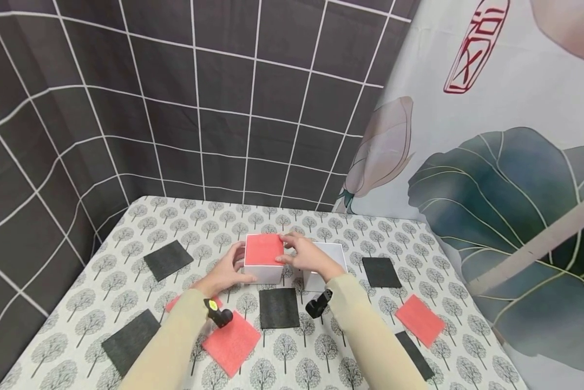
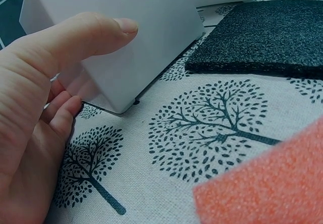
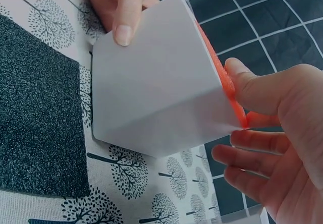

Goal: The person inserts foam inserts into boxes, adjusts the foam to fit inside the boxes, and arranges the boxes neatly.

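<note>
Red foam sheet [image 1: 263, 250] is covering the top of a white box [image 1: 263, 275] at the centre of the frame, hiding the box's inside; a second white box [image 1: 315, 282] is standing just to its right. The sheet is lying between the hands: the left hand [image 1: 227, 269] is gripping the box's left side, the right hand [image 1: 305, 253] is pinching the sheet's right edge. Squarish, the sheet is facing upward, its sides running along the rim.
</note>
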A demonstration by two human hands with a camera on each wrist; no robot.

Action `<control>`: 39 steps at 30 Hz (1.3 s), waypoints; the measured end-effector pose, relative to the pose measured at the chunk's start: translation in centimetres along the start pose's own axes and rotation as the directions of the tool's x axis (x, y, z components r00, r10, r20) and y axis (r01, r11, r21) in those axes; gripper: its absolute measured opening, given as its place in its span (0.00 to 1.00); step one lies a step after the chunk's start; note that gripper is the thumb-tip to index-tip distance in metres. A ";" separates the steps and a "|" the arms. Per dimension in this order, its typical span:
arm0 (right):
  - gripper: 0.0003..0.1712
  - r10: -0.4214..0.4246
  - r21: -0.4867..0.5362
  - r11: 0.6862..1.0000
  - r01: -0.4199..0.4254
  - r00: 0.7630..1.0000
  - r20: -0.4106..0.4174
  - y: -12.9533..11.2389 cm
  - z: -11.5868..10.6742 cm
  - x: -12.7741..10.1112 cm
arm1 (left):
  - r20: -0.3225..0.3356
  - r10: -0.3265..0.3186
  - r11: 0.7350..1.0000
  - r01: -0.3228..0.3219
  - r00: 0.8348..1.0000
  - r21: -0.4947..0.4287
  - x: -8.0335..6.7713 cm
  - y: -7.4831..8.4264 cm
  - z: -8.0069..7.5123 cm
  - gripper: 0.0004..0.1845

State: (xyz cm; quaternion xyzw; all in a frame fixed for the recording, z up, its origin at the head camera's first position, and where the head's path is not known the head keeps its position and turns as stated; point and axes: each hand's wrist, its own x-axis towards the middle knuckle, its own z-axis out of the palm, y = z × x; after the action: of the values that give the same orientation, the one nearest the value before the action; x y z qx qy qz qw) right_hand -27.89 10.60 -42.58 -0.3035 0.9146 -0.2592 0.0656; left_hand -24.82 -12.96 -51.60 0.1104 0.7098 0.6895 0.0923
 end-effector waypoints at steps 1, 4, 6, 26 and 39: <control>0.40 0.010 0.000 1.000 -0.010 1.000 0.005 -0.1 0.0 0.0 | 0.001 0.001 1.000 -0.001 1.000 0.001 0.0 0.0 0.0 0.59; 0.40 0.046 -0.004 0.999 -0.046 0.999 0.007 -0.3 0.0 0.1 | -0.002 0.002 1.000 -0.002 1.000 0.006 0.0 0.0 0.0 0.59; 0.40 0.061 -0.024 0.998 -0.061 0.998 0.004 -0.4 0.1 0.2 | -0.008 0.001 1.000 -0.001 1.000 0.009 0.0 0.0 0.1 0.59; 0.36 0.113 -0.080 0.991 -0.110 0.993 0.032 -1.7 0.6 0.8 | 0.014 0.000 1.000 0.000 1.000 -0.004 -0.3 0.3 0.3 0.59; 0.28 0.207 -0.187 0.963 -0.195 0.977 0.049 -1.9 1.4 1.6 | 0.003 -0.012 1.000 0.012 1.000 -0.015 -0.4 0.5 0.3 0.59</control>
State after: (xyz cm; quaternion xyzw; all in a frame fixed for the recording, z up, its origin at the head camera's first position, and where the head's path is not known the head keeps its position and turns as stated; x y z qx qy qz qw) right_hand -27.83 7.73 -42.69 -0.2224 0.9577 -0.1563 0.0946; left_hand -24.31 -12.76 -51.11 0.1066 0.7051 0.6941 0.0982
